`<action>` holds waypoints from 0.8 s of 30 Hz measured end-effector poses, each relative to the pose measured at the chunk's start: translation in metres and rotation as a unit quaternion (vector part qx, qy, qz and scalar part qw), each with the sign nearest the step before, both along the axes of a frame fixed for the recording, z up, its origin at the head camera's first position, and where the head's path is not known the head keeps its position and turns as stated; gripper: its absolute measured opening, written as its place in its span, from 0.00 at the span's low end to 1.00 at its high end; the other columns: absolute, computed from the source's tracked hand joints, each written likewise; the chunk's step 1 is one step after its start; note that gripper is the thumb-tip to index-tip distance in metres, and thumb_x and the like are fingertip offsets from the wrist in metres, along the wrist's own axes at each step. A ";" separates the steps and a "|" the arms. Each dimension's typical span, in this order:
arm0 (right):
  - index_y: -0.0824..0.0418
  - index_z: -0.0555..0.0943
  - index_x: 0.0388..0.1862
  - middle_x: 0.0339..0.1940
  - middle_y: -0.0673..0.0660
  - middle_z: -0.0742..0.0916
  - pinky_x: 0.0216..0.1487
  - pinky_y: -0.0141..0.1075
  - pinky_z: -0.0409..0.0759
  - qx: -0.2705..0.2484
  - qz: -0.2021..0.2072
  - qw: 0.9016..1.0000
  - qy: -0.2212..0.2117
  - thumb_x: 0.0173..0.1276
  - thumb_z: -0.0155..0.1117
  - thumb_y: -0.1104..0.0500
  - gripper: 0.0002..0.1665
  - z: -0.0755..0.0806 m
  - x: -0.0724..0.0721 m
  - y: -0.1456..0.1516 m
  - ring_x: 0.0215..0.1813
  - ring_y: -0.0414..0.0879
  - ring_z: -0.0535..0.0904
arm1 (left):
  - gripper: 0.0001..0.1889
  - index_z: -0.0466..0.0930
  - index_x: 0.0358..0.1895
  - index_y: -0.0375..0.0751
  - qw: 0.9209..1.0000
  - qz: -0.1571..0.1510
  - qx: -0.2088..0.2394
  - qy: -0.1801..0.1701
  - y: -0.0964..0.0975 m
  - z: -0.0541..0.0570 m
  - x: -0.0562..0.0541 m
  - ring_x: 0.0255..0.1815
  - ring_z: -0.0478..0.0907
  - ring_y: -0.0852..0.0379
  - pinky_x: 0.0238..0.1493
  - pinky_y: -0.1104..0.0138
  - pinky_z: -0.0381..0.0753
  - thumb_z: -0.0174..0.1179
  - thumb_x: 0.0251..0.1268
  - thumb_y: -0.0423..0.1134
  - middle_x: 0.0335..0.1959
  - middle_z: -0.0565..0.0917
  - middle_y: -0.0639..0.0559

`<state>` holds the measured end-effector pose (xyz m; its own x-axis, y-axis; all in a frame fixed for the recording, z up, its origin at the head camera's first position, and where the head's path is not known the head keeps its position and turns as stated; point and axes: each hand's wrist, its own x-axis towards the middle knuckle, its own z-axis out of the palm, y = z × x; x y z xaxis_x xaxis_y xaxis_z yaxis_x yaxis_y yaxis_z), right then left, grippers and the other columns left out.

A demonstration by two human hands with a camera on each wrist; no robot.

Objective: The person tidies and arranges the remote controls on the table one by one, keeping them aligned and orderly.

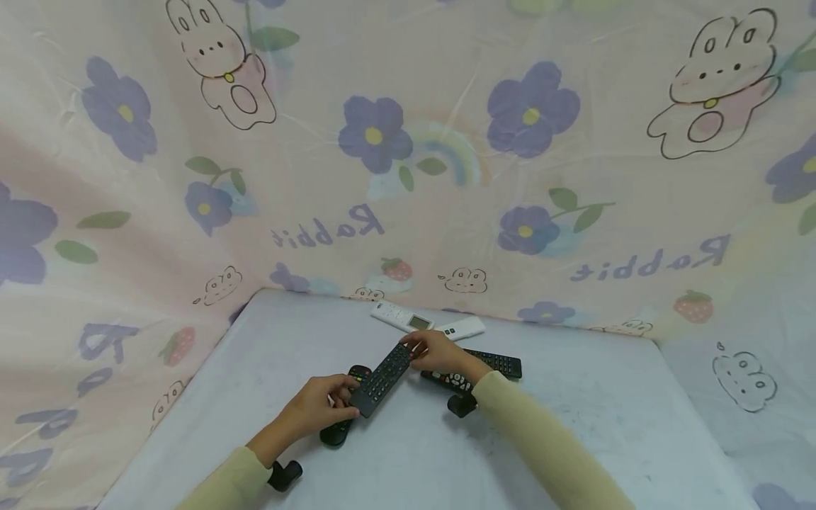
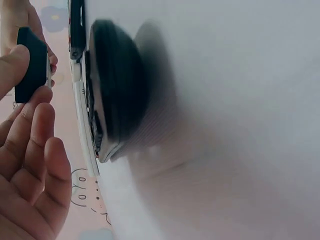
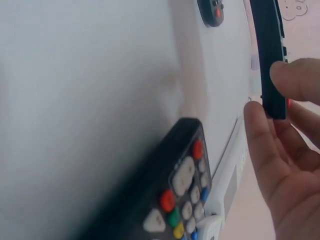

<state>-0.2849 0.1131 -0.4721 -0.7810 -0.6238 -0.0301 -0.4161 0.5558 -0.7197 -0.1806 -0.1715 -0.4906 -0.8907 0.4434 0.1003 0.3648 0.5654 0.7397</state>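
Note:
Both hands hold a black remote control (image 1: pixel 382 380) above the table, slanting up to the right with its buttons facing up. My left hand (image 1: pixel 315 405) pinches its near end, the thumb on one side, as the left wrist view also shows. At the far end, the fingers and thumb of my right hand (image 1: pixel 440 352) grip it by the edges. Under the held remote lies another black remote with a rounded end (image 1: pixel 334 433), partly covered by it and by the left hand. Beside the right wrist, a black remote with coloured buttons (image 3: pixel 187 182) lies on the table.
Another black remote (image 1: pixel 503 364) lies just behind the right wrist, partly hidden. Towards the back edge of the white table (image 1: pixel 574 397) are two white remotes, one with a small screen (image 1: pixel 398 315) and one shorter (image 1: pixel 465 327). A rabbit-print curtain (image 1: pixel 433 212) hangs behind.

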 end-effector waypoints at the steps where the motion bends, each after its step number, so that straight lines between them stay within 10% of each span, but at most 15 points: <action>1: 0.61 0.76 0.62 0.51 0.58 0.83 0.50 0.33 0.82 -0.003 0.004 1.000 -0.003 0.59 0.66 0.67 0.30 0.000 0.001 -0.002 0.50 0.48 0.82 | 0.20 0.80 0.49 0.43 1.000 -0.003 0.000 -0.003 0.000 0.000 0.002 0.26 0.75 0.69 0.27 0.72 0.78 0.72 0.53 0.42 0.29 0.83 0.63; 24: 0.59 0.79 0.57 0.52 0.55 0.85 0.49 0.28 0.79 0.033 0.073 0.996 -0.026 0.56 0.67 0.69 0.27 -0.024 0.003 -0.035 0.48 0.43 0.83 | 0.22 0.82 0.40 0.42 0.996 0.020 -0.083 0.009 0.006 -0.009 0.032 0.18 0.71 0.73 0.23 0.75 0.73 0.76 0.42 0.50 0.16 0.79 0.69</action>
